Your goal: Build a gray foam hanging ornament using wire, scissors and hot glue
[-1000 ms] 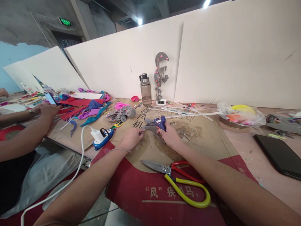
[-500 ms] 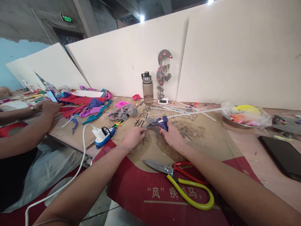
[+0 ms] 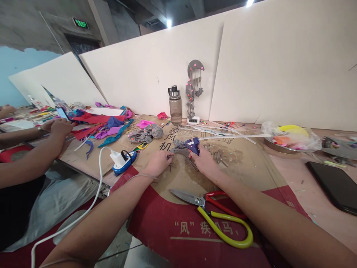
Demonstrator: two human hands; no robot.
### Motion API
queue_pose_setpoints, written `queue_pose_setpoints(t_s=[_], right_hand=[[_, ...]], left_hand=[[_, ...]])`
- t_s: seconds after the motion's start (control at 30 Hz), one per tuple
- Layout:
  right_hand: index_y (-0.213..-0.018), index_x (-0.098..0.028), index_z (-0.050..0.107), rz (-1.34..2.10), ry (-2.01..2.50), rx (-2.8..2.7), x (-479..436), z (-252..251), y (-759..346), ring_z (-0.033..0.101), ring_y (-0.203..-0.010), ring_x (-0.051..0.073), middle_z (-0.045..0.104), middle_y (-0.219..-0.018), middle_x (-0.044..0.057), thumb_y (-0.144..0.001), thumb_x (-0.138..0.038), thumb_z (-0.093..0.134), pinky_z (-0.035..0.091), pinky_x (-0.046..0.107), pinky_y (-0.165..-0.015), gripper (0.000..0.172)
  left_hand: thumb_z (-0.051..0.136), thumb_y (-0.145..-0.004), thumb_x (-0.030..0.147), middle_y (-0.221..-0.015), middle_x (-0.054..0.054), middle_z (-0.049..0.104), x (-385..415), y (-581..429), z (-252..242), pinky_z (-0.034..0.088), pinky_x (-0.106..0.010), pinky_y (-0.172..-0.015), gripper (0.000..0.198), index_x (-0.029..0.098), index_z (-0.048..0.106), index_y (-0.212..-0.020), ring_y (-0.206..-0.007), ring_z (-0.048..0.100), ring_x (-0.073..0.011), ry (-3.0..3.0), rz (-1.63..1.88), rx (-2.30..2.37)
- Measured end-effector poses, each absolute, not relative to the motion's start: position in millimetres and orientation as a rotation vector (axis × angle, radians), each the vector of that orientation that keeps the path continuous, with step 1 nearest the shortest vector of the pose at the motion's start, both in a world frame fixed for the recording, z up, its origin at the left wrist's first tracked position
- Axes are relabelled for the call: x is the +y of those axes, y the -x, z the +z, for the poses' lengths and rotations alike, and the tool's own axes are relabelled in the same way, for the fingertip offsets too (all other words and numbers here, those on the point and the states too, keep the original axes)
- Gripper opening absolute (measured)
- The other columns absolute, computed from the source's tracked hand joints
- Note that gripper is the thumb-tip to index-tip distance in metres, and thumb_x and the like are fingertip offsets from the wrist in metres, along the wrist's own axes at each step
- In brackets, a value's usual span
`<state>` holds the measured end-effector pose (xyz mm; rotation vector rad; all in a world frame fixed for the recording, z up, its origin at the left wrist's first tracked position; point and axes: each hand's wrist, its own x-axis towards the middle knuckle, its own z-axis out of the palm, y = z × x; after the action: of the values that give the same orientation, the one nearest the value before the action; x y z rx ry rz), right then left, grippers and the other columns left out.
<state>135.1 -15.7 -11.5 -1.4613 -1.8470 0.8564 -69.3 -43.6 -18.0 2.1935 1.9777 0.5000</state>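
My right hand (image 3: pixel 205 160) is wrapped round a blue hot glue gun (image 3: pixel 193 145), its nozzle pointing left with a long white glue stick (image 3: pixel 237 136) out of its back. Beneath the nozzle lies a curved grey felt piece (image 3: pixel 182 152). My left hand (image 3: pixel 161 162) pinches the left end of that felt. Red-and-yellow-handled scissors (image 3: pixel 199 201) rest partly open on the cardboard (image 3: pixel 156 230), close below my right forearm. A grey yarn ball (image 3: pixel 157 131) sits beyond my left hand, beside grey pieces dotted with pink.
A bottle (image 3: pixel 175 106) and a small white clock (image 3: pixel 193 120) stand at the back near a grey moon hanging (image 3: pixel 195 67). At right are a metal dish (image 3: pixel 287 149) and a phone (image 3: pixel 334 186). Left are a blue power socket (image 3: pixel 125 163), felt scraps (image 3: pixel 111 130) and another person's hands (image 3: pixel 60 126).
The glue stick at the back of the glue gun has shifted slightly, its far end sitting a little lower. Both my hands stay in nearly the same place.
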Motion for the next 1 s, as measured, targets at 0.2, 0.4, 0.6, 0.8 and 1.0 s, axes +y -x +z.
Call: queue_pose_setpoints(t_s=[0.2, 0.4, 0.6, 0.8, 1.0], right_hand=[[-0.097, -0.02, 0.055, 0.816, 1.444, -1.863, -13.0, -12.5, -132.9, 0.061, -0.087, 0.021, 0.067, -0.093, 0.007, -0.083, -0.022, 0.051, 0.042, 0.03, -0.075, 0.014], [-0.092, -0.02, 0.056, 0.88, 1.452, -1.87, -13.7, -9.9, -131.8, 0.061, -0.082, 0.02, 0.068, -0.088, 0.005, -0.084, -0.022, 0.051, 0.041, 0.03, -0.072, 0.01], [-0.089, -0.021, 0.056, 0.923, 1.371, -1.869, -12.0, -14.2, -133.4, 0.06, -0.075, 0.017, 0.069, -0.088, 0.003, -0.083, -0.022, 0.052, 0.04, 0.028, -0.066, 0.007], [-0.095, -0.022, 0.056, 0.942, 1.392, -1.824, -10.6, -17.4, -135.0, 0.058, -0.065, 0.017, 0.067, -0.082, 0.002, -0.083, -0.024, 0.052, 0.039, 0.027, -0.06, 0.013], [-0.091, -0.021, 0.055, 0.777, 1.433, -1.883, -13.6, -13.9, -134.4, 0.061, -0.079, 0.022, 0.067, -0.087, 0.007, -0.082, -0.021, 0.052, 0.041, 0.03, -0.069, 0.009]], left_hand=[[0.05, -0.082, 0.019, -0.111, -0.004, 0.072, -44.6, 69.6, -17.9, 0.05, -0.028, -0.086, 0.036, 0.024, 0.074, -0.108, -0.096, 0.068, -0.021, -2.235, 0.523, 1.962], [0.051, -0.082, 0.019, -0.111, -0.006, 0.072, -44.3, 69.1, -17.9, 0.05, -0.03, -0.085, 0.036, 0.022, 0.074, -0.109, -0.096, 0.068, -0.0232, -2.232, 0.535, 1.967], [0.053, -0.081, 0.018, -0.11, -0.008, 0.073, -43.8, 69.4, -18.7, 0.049, -0.032, -0.086, 0.036, 0.022, 0.074, -0.109, -0.095, 0.068, -0.0251, -2.214, 0.557, 1.963], [0.053, -0.08, 0.019, -0.108, -0.008, 0.073, -42.2, 72.6, -22.4, 0.049, -0.033, -0.084, 0.034, 0.022, 0.075, -0.107, -0.093, 0.069, -0.0261, -2.222, 0.592, 1.931], [0.052, -0.08, 0.019, -0.108, -0.008, 0.073, -40.7, 73.0, -24.8, 0.048, -0.032, -0.083, 0.035, 0.021, 0.075, -0.106, -0.094, 0.068, -0.0249, -2.216, 0.629, 1.889]])
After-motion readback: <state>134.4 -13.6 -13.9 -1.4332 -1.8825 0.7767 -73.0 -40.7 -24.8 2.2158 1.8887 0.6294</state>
